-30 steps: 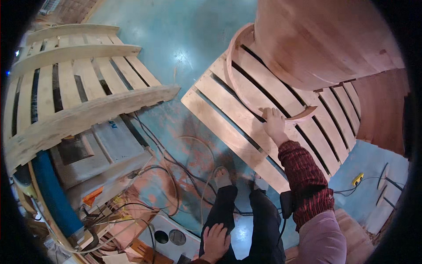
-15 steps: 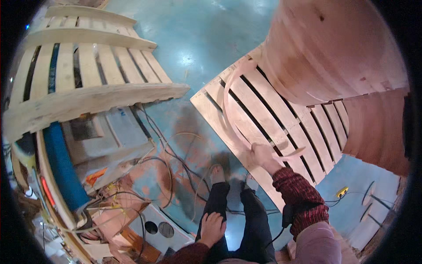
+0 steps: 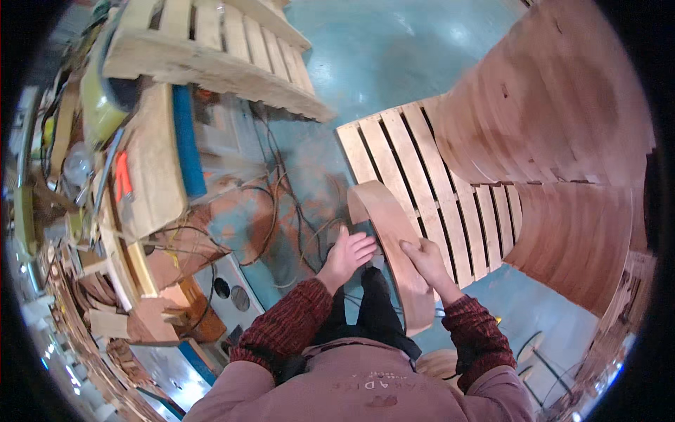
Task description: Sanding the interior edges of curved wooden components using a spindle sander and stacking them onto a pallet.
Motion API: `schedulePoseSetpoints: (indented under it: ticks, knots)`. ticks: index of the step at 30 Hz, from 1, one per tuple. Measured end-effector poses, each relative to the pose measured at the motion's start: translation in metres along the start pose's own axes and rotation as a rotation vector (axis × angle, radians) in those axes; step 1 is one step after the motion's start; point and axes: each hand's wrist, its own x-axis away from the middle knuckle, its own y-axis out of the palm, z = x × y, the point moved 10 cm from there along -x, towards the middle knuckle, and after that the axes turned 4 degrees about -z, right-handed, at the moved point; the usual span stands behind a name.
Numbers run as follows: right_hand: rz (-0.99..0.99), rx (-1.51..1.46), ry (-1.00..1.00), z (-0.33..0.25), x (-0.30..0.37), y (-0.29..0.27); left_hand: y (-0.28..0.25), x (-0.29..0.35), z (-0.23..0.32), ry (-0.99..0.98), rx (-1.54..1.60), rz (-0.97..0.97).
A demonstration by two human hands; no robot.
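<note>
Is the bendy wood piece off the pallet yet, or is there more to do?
Yes: the curved wooden piece is lifted clear of the pallet. In hand: the right hand grips its edge and the left hand steadies the inside. Left: it is not set down anywhere, and tall stacks of curved wood stand on the pallet.

You are standing in a woodworking workshop: slatted wooden pallets on a painted concrete floor, tall stacks of curved plywood parts, loose cables and a cluttered counter of tools.
</note>
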Motion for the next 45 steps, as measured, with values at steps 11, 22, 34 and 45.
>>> schedulePoseSetpoints:
  ticks: [11, 22, 34, 45]
  knots:
    - [-0.486, 0.300, -0.334, -0.096, 0.129, 0.005, 0.057, 0.136, -0.009, 0.391, 0.408, -0.233]
    - [-0.723, 0.588, -0.486, -0.084, 0.183, 0.096, 0.019, 0.327, -0.058, 0.724, 0.451, -0.042]
    - [-0.570, 0.648, -0.528, 0.001, 0.284, 0.175, -0.014, 0.543, -0.143, 0.844, -0.062, -0.006]
    - [-1.098, -0.246, 0.408, 0.085, 0.479, 0.363, -0.134, 0.719, -0.248, 1.011, -0.151, 0.020]
